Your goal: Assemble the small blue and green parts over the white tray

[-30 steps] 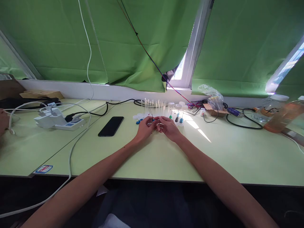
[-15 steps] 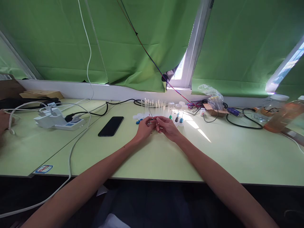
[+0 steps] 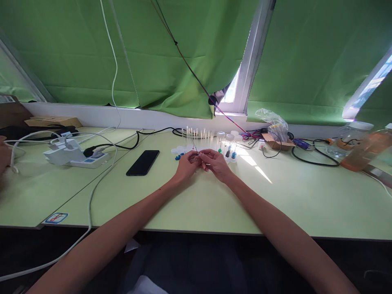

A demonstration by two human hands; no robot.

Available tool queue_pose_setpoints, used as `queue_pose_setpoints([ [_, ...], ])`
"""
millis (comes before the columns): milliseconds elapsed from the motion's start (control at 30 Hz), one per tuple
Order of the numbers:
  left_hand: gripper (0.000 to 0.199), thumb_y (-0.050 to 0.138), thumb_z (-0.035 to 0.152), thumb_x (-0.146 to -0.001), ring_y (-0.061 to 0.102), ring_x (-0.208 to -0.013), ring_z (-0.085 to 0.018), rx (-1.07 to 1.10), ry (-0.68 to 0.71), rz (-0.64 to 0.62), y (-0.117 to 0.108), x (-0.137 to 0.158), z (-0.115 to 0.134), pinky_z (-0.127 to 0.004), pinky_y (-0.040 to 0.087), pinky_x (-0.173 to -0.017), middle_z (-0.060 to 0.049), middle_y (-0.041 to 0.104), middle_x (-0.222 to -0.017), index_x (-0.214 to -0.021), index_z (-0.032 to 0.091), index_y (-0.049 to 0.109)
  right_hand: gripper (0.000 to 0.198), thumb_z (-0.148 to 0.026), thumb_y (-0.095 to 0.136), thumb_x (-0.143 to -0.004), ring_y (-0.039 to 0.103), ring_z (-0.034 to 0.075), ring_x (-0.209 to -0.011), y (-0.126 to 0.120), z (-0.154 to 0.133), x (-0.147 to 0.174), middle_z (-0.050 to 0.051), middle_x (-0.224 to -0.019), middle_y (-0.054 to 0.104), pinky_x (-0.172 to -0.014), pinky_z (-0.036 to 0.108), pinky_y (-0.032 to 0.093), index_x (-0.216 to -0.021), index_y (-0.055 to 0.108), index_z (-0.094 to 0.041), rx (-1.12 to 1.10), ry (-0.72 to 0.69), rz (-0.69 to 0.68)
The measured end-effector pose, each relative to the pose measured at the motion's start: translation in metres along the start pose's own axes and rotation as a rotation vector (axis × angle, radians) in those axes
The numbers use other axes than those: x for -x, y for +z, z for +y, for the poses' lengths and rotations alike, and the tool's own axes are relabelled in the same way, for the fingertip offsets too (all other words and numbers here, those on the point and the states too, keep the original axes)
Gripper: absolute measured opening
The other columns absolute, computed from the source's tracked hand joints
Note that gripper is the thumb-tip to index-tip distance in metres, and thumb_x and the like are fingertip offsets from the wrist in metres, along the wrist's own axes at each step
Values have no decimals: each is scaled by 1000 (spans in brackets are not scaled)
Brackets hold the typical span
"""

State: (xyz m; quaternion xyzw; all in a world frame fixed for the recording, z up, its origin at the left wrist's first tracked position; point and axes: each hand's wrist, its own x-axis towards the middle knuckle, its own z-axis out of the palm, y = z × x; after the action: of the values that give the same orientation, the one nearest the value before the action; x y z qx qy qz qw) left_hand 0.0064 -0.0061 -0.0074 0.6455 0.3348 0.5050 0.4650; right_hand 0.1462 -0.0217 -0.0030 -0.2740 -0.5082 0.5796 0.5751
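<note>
My left hand (image 3: 186, 166) and my right hand (image 3: 216, 165) meet over the middle of the table, fingertips nearly touching. The left fingers are closed on a thin dark wire-like piece (image 3: 194, 145) that rises between the hands and has a tiny reddish spot near it. Pinched together at the same piece, the right fingers hide whatever is between them. Just behind the hands stands a row of clear tubes (image 3: 200, 141). Small blue pieces (image 3: 178, 157) and white caps (image 3: 174, 150) lie left of them. To the right are clear vials (image 3: 229, 145) with green, dark and blue pieces inside.
A black phone (image 3: 143, 163) lies left of my arms. Further left are a white power strip (image 3: 88, 161) with plugs, a white cable (image 3: 92, 196) and another person's hand (image 3: 4, 153). Right: a small cardboard box (image 3: 277, 143), black cables and an orange bottle (image 3: 367, 151).
My right fingers have shifted slightly, and the wire-like piece shows a little more between the hands. The other person's hand at the far left has moved slightly.
</note>
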Motion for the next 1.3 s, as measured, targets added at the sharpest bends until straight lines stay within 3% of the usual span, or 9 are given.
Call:
queue_pose_setpoints([
  [300,42,74,52,-72,65,-62,-18,-57,3,-3,-1,0,-2,-31,52,-62,-5,67,-69,-89,15,62,37,-48,81,-64,50,9,-43,1,0,-1,-1,-56,61,-40,24,35,-72,63,-17,142,-76,117],
  [767,42,75,52,-71,66,-62,-19,-93,4,-11,-3,-2,-12,-34,54,-66,-6,69,-72,-88,16,62,45,-59,75,-65,49,8,-42,2,-3,-1,0,-55,60,-40,23,36,-61,56,-18,168,-86,189],
  [1300,43,80,52,-64,64,-55,-18,-131,4,73,4,4,3,-30,50,-56,-3,64,-61,-79,17,60,49,-64,71,-68,46,8,-37,-8,5,-8,-1,-51,58,-34,23,34,-63,59,-17,178,-98,321],
])
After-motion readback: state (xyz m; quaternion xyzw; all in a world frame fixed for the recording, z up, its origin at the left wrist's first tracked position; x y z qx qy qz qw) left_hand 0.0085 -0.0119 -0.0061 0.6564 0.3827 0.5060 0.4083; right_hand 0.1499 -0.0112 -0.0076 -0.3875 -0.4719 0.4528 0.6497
